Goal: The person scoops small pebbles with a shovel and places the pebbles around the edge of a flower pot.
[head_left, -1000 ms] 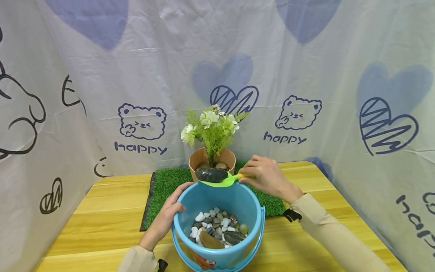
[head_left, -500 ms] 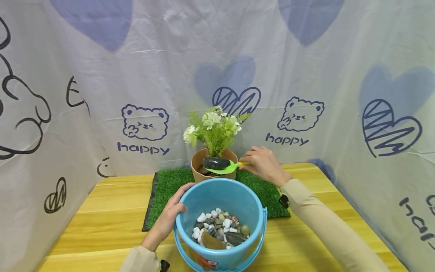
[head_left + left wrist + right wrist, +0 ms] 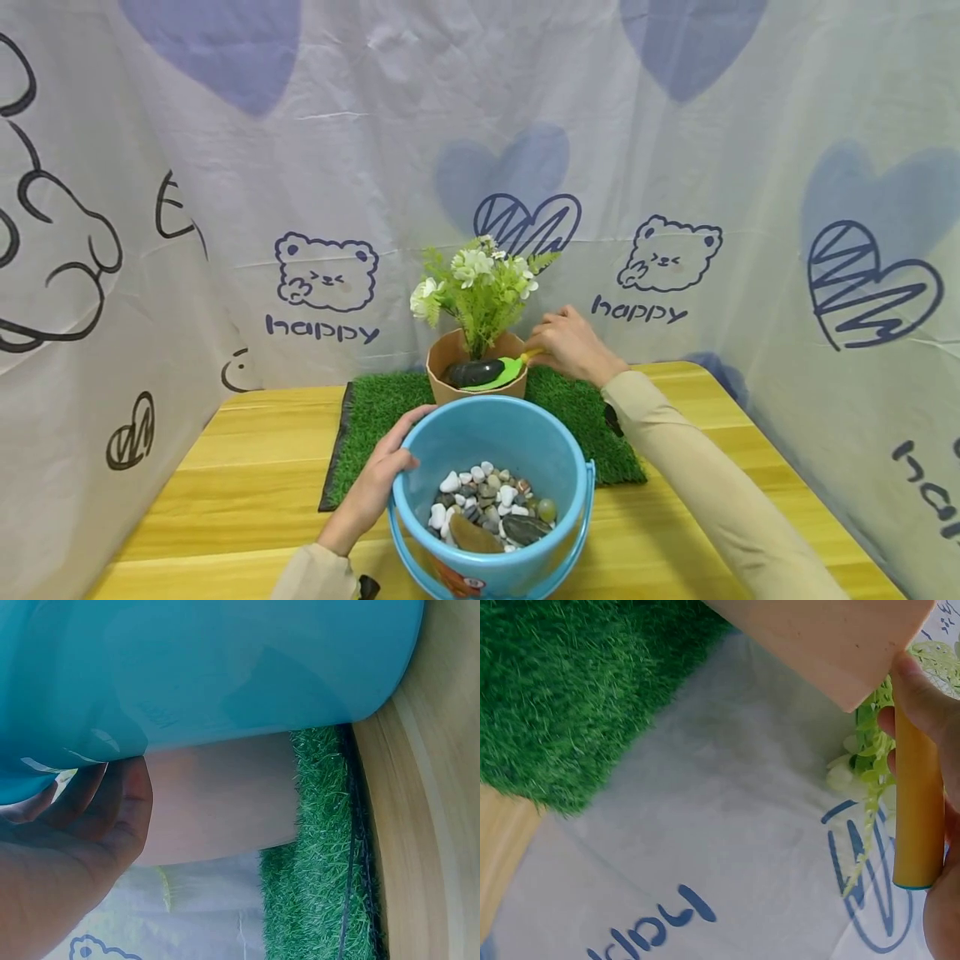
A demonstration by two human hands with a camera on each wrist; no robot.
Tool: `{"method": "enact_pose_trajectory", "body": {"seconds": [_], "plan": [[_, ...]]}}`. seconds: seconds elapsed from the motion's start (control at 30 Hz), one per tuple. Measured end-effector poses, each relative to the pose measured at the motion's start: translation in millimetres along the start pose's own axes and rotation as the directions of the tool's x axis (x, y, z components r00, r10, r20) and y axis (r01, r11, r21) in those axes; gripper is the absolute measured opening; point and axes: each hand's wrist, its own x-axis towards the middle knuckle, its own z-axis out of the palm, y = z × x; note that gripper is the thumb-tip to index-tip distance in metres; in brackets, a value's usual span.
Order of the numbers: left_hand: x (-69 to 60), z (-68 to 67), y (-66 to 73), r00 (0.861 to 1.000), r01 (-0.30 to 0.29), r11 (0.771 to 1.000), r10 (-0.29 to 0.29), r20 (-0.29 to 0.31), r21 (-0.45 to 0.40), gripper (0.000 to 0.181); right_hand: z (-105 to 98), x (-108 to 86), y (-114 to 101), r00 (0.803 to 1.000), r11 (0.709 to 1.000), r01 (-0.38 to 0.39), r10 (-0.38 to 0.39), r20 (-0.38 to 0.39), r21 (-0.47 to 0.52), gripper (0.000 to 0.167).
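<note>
My right hand (image 3: 573,343) grips the yellow handle (image 3: 919,799) of a small green shovel (image 3: 504,374). The shovel's blade lies inside the tan flower pot (image 3: 438,379), with a large black stone (image 3: 476,372) on or against it. White flowers with green leaves (image 3: 480,287) rise from the pot. My left hand (image 3: 372,483) holds the rim of the blue bucket (image 3: 487,406) at its left side, thumb over the edge. In the left wrist view, the fingers (image 3: 124,799) bend against the bucket's outer wall (image 3: 225,667).
Small pebbles (image 3: 480,492), a brown stone (image 3: 474,535) and a dark stone (image 3: 525,529) lie in the bucket. The pot stands on a green turf mat (image 3: 382,400) on the wooden table (image 3: 247,467). A printed cloth (image 3: 360,158) hangs behind.
My right hand has moved forward and lowered the shovel with the black stone from above the bucket's far rim into the pot. My left hand stays on the rim.
</note>
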Motion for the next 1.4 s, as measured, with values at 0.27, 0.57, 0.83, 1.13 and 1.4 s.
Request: {"method": "enact_pose_trajectory", "body": {"seconds": [0.27,0.57,0.83,1.13,1.4], "plan": [[-0.7,0.5,0.3,1.000,-0.003,1.000,0.003,-0.012,0.003,0.069,-7.6,8.8,-2.9,0.996,0.995,0.054,-0.047,0.072,-0.085,0.016],[-1.3,1.1,0.3,1.000,-0.004,1.000,0.004,-0.009,0.000,0.069,-18.1,8.1,-3.1,0.995,0.984,0.066,-0.052,0.090,-0.164,0.021],[-1.1,1.8,1.0,1.000,-0.001,1.000,0.001,-0.010,0.000,0.069,-33.5,12.0,-6.6,0.995,0.960,0.089,-0.074,0.068,-0.264,0.022],[-0.1,2.2,0.8,1.000,-0.001,1.000,0.001,-0.014,0.004,0.069,-48.5,14.3,-6.7,0.987,0.969,-0.077,0.108,0.122,-0.237,0.018],[0.2,2.6,0.0,1.000,-0.005,1.000,0.005,-0.024,0.015,0.069,-51.9,12.7,-9.2,0.971,0.953,-0.183,0.214,0.109,-0.242,0.011]]}}
